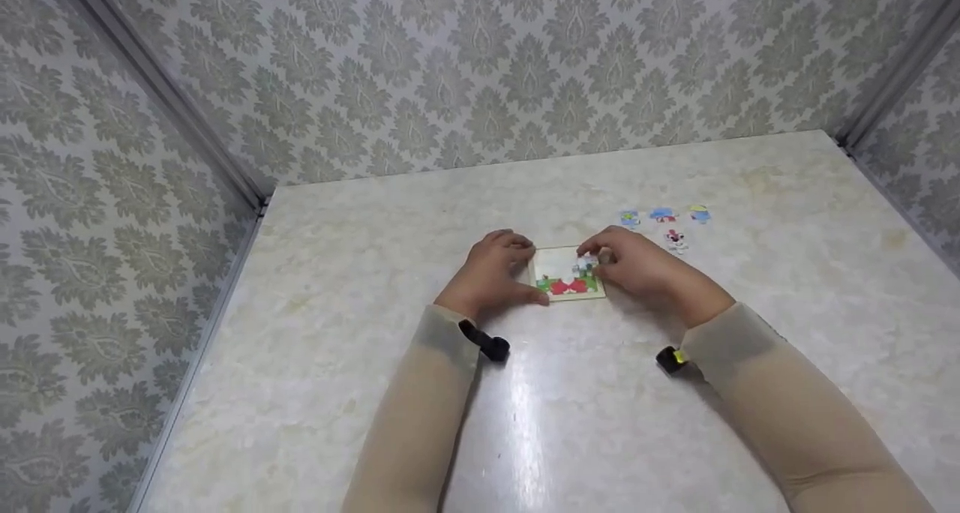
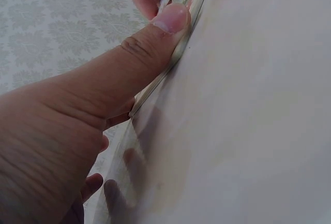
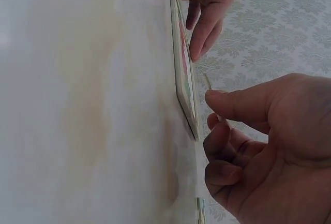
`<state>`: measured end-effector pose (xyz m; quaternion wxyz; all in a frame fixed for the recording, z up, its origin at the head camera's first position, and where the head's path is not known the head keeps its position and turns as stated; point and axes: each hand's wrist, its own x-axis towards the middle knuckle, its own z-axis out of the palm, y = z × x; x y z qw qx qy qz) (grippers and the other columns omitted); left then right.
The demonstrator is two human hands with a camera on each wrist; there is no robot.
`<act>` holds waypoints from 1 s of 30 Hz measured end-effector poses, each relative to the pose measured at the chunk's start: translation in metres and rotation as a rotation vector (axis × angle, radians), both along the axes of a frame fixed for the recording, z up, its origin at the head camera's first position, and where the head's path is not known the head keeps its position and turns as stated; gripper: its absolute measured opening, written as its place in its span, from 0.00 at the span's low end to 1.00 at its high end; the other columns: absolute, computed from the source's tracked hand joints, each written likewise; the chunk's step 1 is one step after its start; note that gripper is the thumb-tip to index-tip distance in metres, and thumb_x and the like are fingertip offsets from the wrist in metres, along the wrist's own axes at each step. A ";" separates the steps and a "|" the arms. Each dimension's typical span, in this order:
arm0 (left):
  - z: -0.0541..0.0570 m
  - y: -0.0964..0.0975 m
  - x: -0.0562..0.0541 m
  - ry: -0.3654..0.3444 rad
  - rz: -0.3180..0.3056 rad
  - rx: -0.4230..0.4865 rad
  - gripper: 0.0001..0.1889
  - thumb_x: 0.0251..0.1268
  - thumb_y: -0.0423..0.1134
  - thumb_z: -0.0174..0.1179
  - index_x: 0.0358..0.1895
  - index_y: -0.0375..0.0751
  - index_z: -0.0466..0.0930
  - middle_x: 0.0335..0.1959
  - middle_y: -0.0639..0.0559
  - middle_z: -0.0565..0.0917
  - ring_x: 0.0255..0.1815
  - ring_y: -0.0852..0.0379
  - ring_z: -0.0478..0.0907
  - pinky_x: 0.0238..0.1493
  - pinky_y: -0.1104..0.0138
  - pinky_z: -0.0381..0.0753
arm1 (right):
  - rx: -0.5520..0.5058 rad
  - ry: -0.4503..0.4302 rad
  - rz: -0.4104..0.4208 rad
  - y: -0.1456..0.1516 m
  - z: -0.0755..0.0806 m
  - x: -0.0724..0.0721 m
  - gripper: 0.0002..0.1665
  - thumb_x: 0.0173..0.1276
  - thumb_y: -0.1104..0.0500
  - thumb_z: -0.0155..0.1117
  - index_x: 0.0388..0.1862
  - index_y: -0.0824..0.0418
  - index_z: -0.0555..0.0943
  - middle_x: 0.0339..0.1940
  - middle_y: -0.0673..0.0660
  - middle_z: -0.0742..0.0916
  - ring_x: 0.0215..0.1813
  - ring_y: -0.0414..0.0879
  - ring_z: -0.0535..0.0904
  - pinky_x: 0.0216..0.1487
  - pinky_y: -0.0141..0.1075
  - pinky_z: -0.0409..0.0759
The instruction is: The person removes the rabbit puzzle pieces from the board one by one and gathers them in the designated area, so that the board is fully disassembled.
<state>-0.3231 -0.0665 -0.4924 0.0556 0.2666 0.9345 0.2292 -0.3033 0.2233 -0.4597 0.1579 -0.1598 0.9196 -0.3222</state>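
A small square puzzle tray with a pale wooden rim lies on the table, pieces with red and green along its near side. My left hand grips the tray's left side, thumb at the near corner and fingers at the far one. In the left wrist view the thumb presses on the tray's edge. Over the tray's right part, my right hand pinches a puzzle piece between thumb and fingers. The right wrist view shows this thin piece edge-on, tilted, just above the tray.
Several loose puzzle pieces lie beyond my right hand, including one with a red and white figure. The pale marbled table is bounded by patterned walls at the back and sides.
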 end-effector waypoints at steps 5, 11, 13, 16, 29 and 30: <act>0.000 0.000 0.002 -0.017 0.009 0.006 0.51 0.56 0.65 0.87 0.82 0.48 0.80 0.81 0.51 0.79 0.94 0.44 0.60 0.96 0.48 0.56 | -0.032 0.016 0.011 0.013 0.002 0.001 0.24 0.86 0.65 0.60 0.76 0.55 0.84 0.74 0.64 0.82 0.62 0.60 0.81 0.71 0.60 0.79; 0.002 0.000 0.004 -0.041 0.014 0.026 0.51 0.56 0.63 0.87 0.82 0.47 0.80 0.82 0.51 0.79 0.95 0.45 0.58 0.97 0.48 0.54 | -0.032 0.027 0.007 0.036 0.008 0.002 0.25 0.87 0.67 0.58 0.78 0.57 0.82 0.77 0.66 0.80 0.52 0.54 0.81 0.60 0.51 0.78; 0.002 0.000 0.004 -0.050 0.015 0.037 0.51 0.56 0.62 0.88 0.82 0.47 0.79 0.82 0.52 0.78 0.95 0.46 0.57 0.97 0.48 0.53 | -0.026 0.024 -0.002 0.045 0.010 0.002 0.26 0.87 0.66 0.57 0.78 0.56 0.81 0.79 0.66 0.79 0.47 0.53 0.79 0.56 0.49 0.76; 0.002 -0.001 0.003 -0.052 0.018 0.038 0.52 0.56 0.63 0.87 0.83 0.46 0.78 0.82 0.53 0.78 0.95 0.46 0.57 0.97 0.49 0.53 | -0.016 0.014 -0.025 0.059 0.011 0.000 0.26 0.87 0.65 0.57 0.79 0.55 0.81 0.80 0.65 0.77 0.47 0.52 0.77 0.53 0.47 0.74; 0.003 0.000 0.004 -0.038 0.017 0.009 0.52 0.57 0.65 0.86 0.84 0.47 0.78 0.83 0.52 0.78 0.95 0.47 0.57 0.97 0.47 0.55 | -0.017 -0.048 -0.137 0.113 0.007 -0.005 0.26 0.90 0.64 0.56 0.82 0.59 0.76 0.85 0.69 0.72 0.64 0.59 0.80 0.63 0.51 0.77; 0.003 0.000 0.004 -0.038 0.016 0.011 0.52 0.57 0.65 0.86 0.83 0.47 0.78 0.82 0.52 0.78 0.95 0.46 0.57 0.97 0.48 0.55 | -0.011 -0.051 -0.147 0.117 0.007 -0.005 0.26 0.90 0.64 0.56 0.82 0.59 0.76 0.86 0.70 0.72 0.62 0.58 0.79 0.62 0.51 0.77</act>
